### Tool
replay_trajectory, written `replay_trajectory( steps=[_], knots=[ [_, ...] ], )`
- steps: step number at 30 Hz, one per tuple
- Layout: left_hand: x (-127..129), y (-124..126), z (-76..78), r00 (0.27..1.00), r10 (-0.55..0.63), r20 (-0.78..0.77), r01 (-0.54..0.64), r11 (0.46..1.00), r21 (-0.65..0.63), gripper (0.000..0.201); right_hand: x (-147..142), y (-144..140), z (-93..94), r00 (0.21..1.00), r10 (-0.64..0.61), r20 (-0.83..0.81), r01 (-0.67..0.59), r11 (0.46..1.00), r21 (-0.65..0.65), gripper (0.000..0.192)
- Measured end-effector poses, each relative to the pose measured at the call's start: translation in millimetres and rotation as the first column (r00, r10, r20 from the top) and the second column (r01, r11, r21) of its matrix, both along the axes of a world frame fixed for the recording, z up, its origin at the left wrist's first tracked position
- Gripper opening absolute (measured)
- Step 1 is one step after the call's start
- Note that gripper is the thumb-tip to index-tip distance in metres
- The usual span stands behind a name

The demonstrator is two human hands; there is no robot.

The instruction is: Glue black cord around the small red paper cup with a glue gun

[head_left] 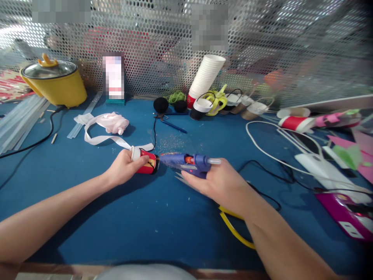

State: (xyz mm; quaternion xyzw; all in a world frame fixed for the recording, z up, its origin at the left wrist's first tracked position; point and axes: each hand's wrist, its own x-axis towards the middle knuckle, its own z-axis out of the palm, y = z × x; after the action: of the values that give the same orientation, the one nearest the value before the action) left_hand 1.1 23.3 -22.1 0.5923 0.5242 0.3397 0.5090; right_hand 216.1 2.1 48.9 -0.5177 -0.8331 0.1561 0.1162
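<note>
In the middle of the table my left hand [124,165] grips a small paper cup [145,162] lying on its side, its white rim toward the palm. The cup is wrapped in red, with a black band at its base and a black cord along it. My right hand [217,179] is closed around a blue glue gun [186,161], a clear glue stick jutting from its back. The gun's nozzle points left, at or very near the cup's base; whether they touch I cannot tell. Partly under my right hand lie scissors with yellow handles [236,229].
White ribbon [113,123] lies behind my left hand, near a black yarn ball [161,105]. A stack of white paper cups [206,76] leans at the back. A yellow pot [55,83] stands back left; a white power strip [320,167] and purple box [340,217] lie right.
</note>
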Motion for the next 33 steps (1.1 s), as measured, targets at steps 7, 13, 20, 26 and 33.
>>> replay_trajectory(
  steps=[7,13,20,26,33],
  knots=[
    [1,0,2.2,1.000,0.009,0.012,-0.008,1.000,-0.015,0.029,1,-4,0.4,0.980,0.138,0.143,-0.155,0.981,0.114,0.023],
    [1,0,2.3,1.000,0.022,-0.013,-0.023,1.000,-0.007,0.031,4,-7,-1.9,0.954,0.189,0.235,-0.241,0.946,0.215,0.026],
    [2,1,0.9,1.000,0.022,0.011,-0.022,1.000,-0.015,0.032,10,-9,-10.0,0.932,0.253,0.261,-0.330,0.890,0.315,0.033],
    [-1,0,-5.2,1.000,-0.012,-0.002,0.012,0.999,0.049,0.029,6,0,-6.5,0.992,0.075,0.103,-0.084,0.992,0.089,0.017],
    [-2,-2,-9.4,0.999,-0.027,-0.031,0.030,0.995,0.098,0.027,4,5,-10.0,0.996,-0.073,-0.056,0.068,0.994,-0.085,0.017]
  ],
)
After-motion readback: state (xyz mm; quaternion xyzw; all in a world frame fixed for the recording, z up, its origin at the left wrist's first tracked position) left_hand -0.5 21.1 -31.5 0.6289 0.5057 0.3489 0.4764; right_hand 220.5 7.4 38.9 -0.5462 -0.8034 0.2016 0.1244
